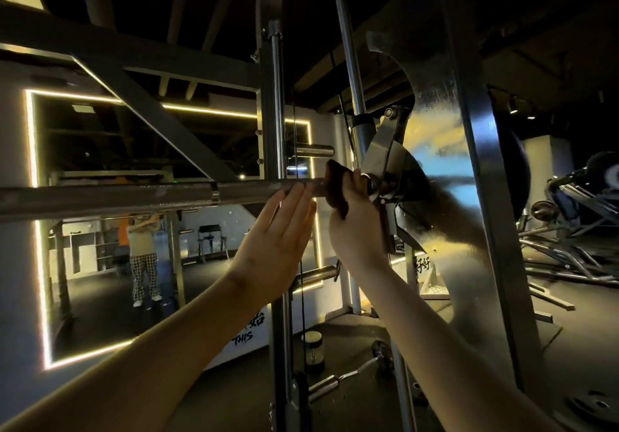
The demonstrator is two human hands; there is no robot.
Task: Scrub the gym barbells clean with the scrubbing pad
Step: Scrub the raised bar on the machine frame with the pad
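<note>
My left grip (278, 230) is spread, fingers straight, their tips touching the underside of the barbell (134, 197). Just beside it, my right grip (356, 220) is curled round the dark scrubbing pad (335, 183), pressing it onto the bar near its right end, close to the steel carriage (385, 156) on the slanted guide rod (351, 79). Beyond the bar, a light-framed mirror (93, 297) reflects a person (144, 257) in checked trousers.
</note>
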